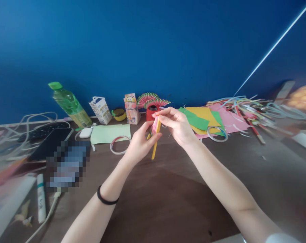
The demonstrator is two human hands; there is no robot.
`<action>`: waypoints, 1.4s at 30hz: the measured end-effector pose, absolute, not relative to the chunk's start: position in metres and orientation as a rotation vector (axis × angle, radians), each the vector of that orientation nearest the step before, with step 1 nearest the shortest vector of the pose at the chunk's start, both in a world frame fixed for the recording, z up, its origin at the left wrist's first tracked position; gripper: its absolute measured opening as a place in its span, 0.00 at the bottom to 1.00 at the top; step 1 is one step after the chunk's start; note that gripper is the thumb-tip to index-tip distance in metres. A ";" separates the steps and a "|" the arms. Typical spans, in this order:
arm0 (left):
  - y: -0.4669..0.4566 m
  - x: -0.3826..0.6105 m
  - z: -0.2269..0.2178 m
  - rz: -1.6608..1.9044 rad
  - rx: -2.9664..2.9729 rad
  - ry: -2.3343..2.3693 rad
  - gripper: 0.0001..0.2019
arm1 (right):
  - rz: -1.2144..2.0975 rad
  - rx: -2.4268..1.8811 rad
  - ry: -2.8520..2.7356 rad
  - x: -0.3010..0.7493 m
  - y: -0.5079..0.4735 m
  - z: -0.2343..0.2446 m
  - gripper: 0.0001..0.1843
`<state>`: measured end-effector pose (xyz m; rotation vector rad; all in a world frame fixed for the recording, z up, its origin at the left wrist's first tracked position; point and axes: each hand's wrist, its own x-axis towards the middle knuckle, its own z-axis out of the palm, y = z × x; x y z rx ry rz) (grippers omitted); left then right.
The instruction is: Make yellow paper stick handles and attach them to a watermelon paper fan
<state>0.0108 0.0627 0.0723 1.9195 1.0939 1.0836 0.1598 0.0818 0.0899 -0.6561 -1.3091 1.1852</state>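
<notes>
Above the middle of the table, my left hand (140,143) and my right hand (177,127) come together around a small pink pleated paper fan (155,126) edged with yellow strips (154,151). The left thumb and fingers pinch its lower part, one strip sticking out below them. My right fingertips close on the top end of the pleats. Fingers partly cover the fan. Just behind the hands is a red container (150,114), and red and green pleated paper fans (148,99) rise above it.
A green-capped bottle (71,104), small cartons (100,110), pale green paper (111,133) and a tape roll (120,145) lie left. Phones (51,143), cables and a marker (41,199) are nearer. Coloured paper (202,116), another tape roll (217,134) and piled strips (246,109) sit right. A blue wall (153,44) stands behind.
</notes>
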 end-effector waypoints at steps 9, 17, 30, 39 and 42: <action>0.065 0.010 0.068 1.157 1.671 1.051 0.10 | 1.114 -0.704 -1.339 0.153 0.078 0.087 0.06; 0.066 0.011 0.073 1.021 1.590 0.981 0.20 | 1.107 -0.732 -1.266 0.155 0.083 0.084 0.06; 0.071 0.004 0.071 0.925 1.543 0.961 0.24 | 1.067 -0.760 -1.254 0.157 0.089 0.079 0.06; 0.070 0.005 0.068 0.983 1.658 1.130 0.19 | 1.049 -0.779 -1.270 0.156 0.089 0.079 0.07; 0.068 0.006 0.069 0.986 1.712 1.170 0.16 | 1.052 -0.776 -1.283 0.157 0.089 0.080 0.06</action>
